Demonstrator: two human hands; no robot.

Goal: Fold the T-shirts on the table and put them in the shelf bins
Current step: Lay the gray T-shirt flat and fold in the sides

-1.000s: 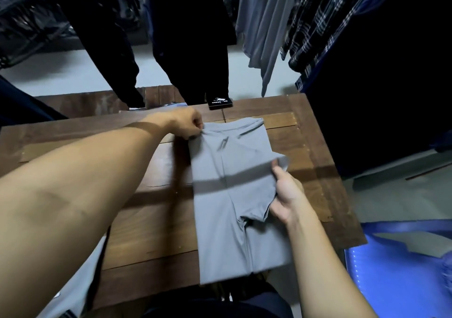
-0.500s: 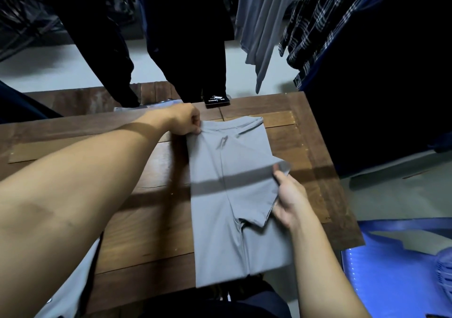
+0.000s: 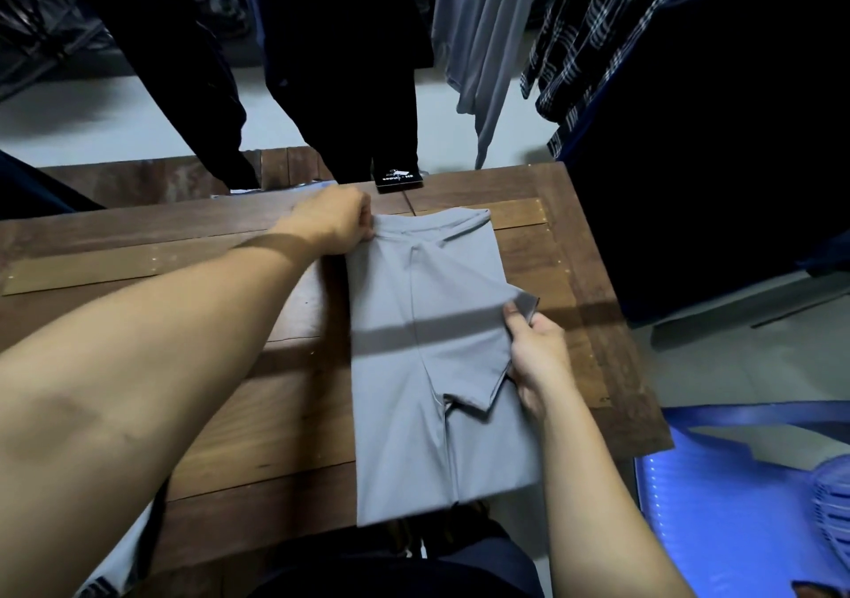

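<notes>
A grey T-shirt [image 3: 414, 367] lies lengthwise on the wooden table [image 3: 239, 413], folded into a narrow strip with its collar at the far end and its hem hanging over the near edge. My left hand [image 3: 338, 222] pinches the far left corner by the collar. My right hand [image 3: 536, 358] grips the edge of the right sleeve, which lies folded over the shirt's body, its corner lifted slightly.
Dark garments [image 3: 331, 68] and a plaid shirt [image 3: 593, 36] hang close behind and right of the table. A black tag [image 3: 398, 176] dangles at the far edge. A blue bag [image 3: 745, 505] sits on the floor at the right. Pale cloth [image 3: 115, 565] hangs at the near left.
My right hand has shifted the sleeve edge slightly outward to the right and its corner has flipped up. My left hand stays at the collar corner.
</notes>
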